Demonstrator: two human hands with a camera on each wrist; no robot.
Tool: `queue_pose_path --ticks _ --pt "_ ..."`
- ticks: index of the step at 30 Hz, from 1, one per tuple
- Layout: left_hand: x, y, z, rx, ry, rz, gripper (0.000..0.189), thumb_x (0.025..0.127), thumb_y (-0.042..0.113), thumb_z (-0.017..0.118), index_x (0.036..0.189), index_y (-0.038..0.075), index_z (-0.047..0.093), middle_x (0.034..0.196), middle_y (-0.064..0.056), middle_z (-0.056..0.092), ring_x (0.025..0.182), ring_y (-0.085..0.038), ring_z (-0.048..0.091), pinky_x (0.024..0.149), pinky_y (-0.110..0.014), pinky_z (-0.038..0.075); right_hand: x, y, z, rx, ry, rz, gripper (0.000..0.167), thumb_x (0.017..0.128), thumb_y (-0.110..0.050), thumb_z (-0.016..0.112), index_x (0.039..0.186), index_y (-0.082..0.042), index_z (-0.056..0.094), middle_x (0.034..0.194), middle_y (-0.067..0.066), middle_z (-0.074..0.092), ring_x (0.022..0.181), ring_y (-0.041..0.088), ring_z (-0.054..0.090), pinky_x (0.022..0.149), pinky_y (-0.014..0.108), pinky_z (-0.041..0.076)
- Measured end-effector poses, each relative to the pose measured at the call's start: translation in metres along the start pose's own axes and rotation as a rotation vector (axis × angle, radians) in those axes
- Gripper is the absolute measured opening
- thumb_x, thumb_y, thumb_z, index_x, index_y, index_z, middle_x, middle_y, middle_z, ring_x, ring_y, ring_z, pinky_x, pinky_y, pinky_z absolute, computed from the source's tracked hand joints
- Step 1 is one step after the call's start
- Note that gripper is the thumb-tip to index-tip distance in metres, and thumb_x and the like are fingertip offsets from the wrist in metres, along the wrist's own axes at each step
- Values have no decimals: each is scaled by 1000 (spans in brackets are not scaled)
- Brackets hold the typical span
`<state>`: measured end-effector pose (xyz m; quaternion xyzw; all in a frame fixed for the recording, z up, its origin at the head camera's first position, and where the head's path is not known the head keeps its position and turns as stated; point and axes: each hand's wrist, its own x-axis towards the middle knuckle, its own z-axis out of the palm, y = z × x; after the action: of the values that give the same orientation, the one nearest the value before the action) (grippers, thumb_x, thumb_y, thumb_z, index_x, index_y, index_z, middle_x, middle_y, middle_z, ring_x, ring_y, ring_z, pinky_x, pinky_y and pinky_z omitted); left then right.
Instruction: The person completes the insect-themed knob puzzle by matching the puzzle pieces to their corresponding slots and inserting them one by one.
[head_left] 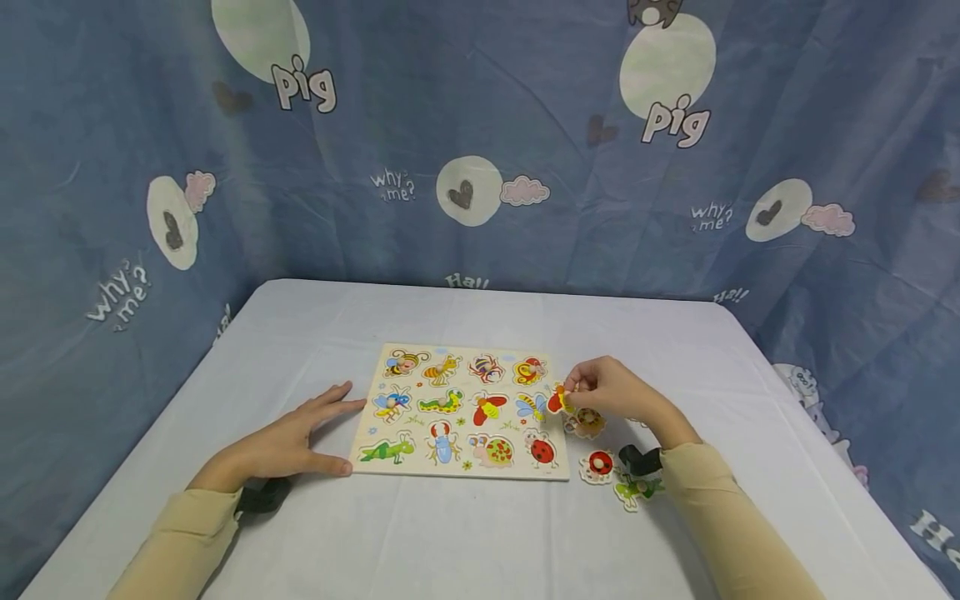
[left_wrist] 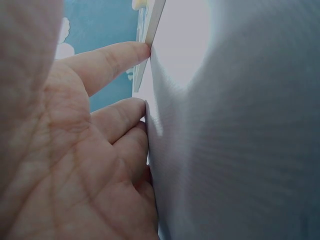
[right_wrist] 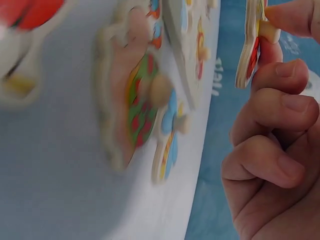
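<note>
A pale wooden peg puzzle board [head_left: 457, 383] with rows of printed insects lies in the head view. My left hand [head_left: 296, 437] rests at its left edge, fingers spread, with the index finger and thumb at the side. In the left wrist view the index fingertip [left_wrist: 142, 50] meets the board's edge [left_wrist: 154, 25]. My right hand [head_left: 617, 387] pinches the wooden knob [right_wrist: 270, 31] of a red-and-yellow winged insect piece [head_left: 557, 400]. That piece is held near the board's right edge, and in the right wrist view it stands tilted on its side [right_wrist: 248, 55].
Loose knobbed pieces lie right of the board: a snail [right_wrist: 140, 107], a blue-and-yellow winged insect [right_wrist: 165, 150], a ladybug [head_left: 598, 467] and a green insect [head_left: 630, 493], partly behind the right wrist camera [head_left: 639, 460]. A blue printed curtain [head_left: 480, 108] hangs behind the white table [head_left: 465, 533].
</note>
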<state>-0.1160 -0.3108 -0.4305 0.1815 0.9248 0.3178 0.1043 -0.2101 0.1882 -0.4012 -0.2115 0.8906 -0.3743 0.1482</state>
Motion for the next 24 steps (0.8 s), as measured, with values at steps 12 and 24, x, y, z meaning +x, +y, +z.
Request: queue_pose_path --ticks 12,24 --pt "0 -1 0 -2 2 18 102 77 50 95 161 14 50 177 -29 18 160 -62 16 117 -87 21 33 -20 18 -32 -100 -83 5 90 -13 73 92 -9 73 66 -5 53 60 8 43 58 23 37" --pt "-2 1 -1 -11 5 5 101 77 51 95 160 14 51 177 -29 19 160 -62 17 117 -87 21 57 -40 35 -74 -176 -108 5 92 -14 74 93 -10 77 73 -3 66 65 9 50 65 24 44"
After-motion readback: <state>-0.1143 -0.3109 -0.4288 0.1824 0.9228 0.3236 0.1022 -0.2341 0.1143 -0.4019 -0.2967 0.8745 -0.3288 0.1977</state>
